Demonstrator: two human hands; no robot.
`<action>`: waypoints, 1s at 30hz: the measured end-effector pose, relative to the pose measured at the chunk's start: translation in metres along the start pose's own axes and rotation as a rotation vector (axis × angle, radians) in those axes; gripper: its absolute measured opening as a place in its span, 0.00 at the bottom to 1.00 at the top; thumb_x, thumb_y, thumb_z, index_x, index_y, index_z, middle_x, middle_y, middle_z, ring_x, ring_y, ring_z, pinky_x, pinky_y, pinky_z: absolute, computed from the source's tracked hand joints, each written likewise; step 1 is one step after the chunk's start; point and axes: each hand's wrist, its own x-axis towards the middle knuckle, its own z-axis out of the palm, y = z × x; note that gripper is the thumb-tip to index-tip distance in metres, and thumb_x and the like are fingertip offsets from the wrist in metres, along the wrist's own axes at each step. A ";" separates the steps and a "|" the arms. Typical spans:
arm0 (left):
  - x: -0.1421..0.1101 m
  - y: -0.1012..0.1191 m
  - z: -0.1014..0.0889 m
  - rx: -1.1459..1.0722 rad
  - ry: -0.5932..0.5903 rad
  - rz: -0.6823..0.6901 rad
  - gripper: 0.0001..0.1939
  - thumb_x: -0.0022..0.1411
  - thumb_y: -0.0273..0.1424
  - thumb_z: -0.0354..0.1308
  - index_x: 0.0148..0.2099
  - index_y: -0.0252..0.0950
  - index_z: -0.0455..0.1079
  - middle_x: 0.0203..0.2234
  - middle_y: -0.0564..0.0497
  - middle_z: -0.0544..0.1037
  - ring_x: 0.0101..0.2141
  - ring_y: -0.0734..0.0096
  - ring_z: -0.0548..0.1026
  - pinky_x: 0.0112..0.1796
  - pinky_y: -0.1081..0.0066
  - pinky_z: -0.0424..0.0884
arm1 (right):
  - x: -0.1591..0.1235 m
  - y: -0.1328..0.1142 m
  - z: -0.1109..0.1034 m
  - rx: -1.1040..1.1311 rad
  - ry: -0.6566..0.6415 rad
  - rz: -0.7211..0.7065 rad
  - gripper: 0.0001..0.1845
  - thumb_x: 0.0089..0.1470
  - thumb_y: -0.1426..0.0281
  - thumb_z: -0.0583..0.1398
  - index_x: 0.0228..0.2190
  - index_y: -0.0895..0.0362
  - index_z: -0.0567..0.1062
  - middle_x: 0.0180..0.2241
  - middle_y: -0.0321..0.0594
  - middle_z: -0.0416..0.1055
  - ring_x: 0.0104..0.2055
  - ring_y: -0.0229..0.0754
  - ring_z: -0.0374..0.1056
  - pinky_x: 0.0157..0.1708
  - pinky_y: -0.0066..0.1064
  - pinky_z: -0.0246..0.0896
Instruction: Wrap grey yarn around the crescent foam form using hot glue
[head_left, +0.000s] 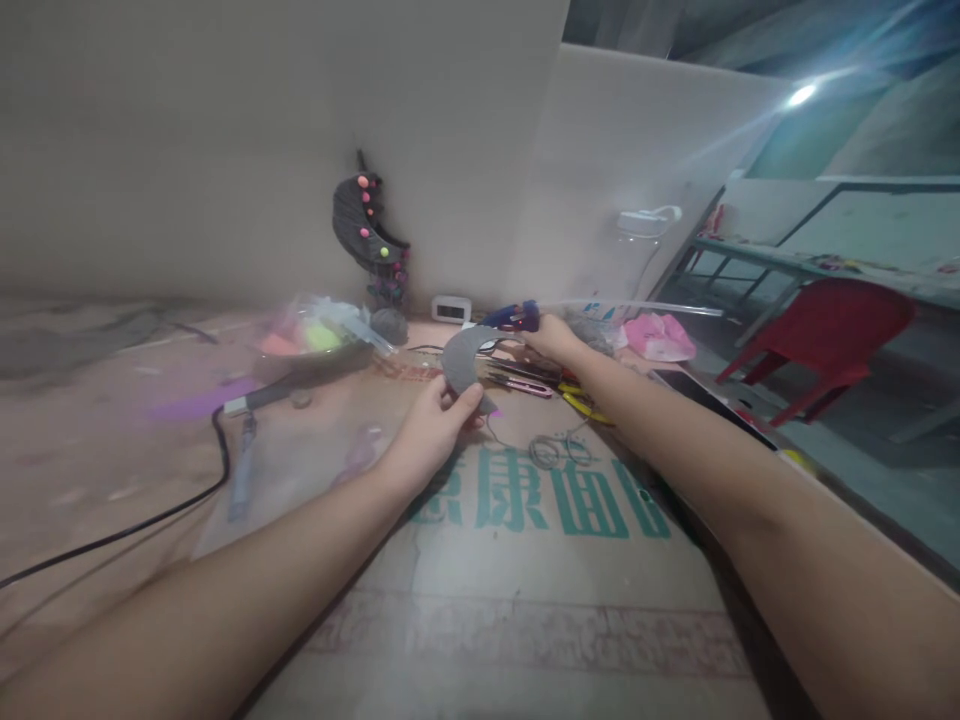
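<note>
My left hand point(433, 425) pinches a grey crescent-shaped piece point(463, 360) by its lower end, held above the cardboard sheet point(525, 560). My right hand point(553, 337) is closed round a purple glue gun point(514, 318), whose tip points left at the upper end of the crescent. Behind them, against the wall, stands a dark crescent ornament point(365, 228) studded with coloured balls.
Pliers and pink-handled cutters point(536, 383) lie under my right hand, with a coil of wire point(553, 447) nearby. A bag of coloured balls point(315, 338) sits to the left, and a black cable point(150, 515) crosses the floor. A red plastic chair point(821, 340) stands at right.
</note>
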 end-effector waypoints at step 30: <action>0.000 0.001 -0.002 0.021 0.056 0.024 0.16 0.55 0.40 0.63 0.36 0.34 0.67 0.24 0.54 0.73 0.24 0.77 0.70 0.28 0.75 0.66 | -0.174 0.015 -0.034 0.341 -0.100 -0.352 0.14 0.52 0.54 0.62 0.29 0.52 0.75 0.29 0.39 0.76 0.33 0.47 0.73 0.34 0.39 0.71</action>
